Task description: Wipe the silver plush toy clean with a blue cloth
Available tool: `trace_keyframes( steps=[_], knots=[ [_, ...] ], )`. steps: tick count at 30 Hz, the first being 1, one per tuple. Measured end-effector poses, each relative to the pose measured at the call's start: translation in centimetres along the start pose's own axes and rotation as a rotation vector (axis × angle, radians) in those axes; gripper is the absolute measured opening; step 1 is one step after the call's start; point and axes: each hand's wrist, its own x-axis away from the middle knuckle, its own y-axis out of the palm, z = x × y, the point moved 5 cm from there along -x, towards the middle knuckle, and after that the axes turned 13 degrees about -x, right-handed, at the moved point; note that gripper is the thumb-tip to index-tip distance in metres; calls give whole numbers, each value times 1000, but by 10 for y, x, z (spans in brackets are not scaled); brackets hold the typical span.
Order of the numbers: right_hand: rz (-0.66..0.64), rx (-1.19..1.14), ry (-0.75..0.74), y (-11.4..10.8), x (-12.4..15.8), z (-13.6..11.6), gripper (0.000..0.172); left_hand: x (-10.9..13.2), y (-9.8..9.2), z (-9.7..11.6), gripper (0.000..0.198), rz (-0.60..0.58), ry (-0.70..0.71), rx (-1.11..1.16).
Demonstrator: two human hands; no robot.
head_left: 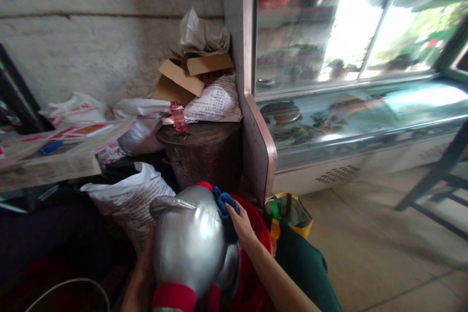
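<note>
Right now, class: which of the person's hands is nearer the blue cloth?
Right. The right hand touches the blue cloth; the left hand is lower, on the far side of the silver toy.

The right hand (242, 224) presses a blue cloth (225, 210) against a silver pot (188, 241) over a red basin (263, 239).

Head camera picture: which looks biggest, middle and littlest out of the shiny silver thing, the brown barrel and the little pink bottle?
1. Shiny silver thing, but it is right by the camera, so that may fool us.
2. Brown barrel, looking nearly as big and standing farther back.
3. Pink bottle on the barrel's lid, clearly littlest.
</note>
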Motion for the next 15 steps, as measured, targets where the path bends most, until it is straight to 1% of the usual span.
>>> trace_keyframes(
  steps=[3,5,7,8,10,12,13,15],
  knots=[
    [74,-28,58,-24,32,19,64,1,2,0,80,-22,-13,-5],
    [115,-35,86,-35,48,27,66,4,4,1,78,-11,-28,10],
    [149,-36,97,-41,60,27,66,7,5,1,75,-3,-47,47],
    [163,-38,98,-41,65,23,66,10,6,0,75,4,-53,65],
    [176,-30,77,-35,73,7,66,16,9,-3,81,3,-74,93],
    [121,22,-7,-19,81,-19,62,22,13,-7,89,-19,-98,118],
    [70,64,-74,-8,86,-33,57,24,14,-9,92,-24,-115,130],
    [-84,189,-217,16,97,-53,49,26,19,-10,93,-66,-131,152]
  ],
)
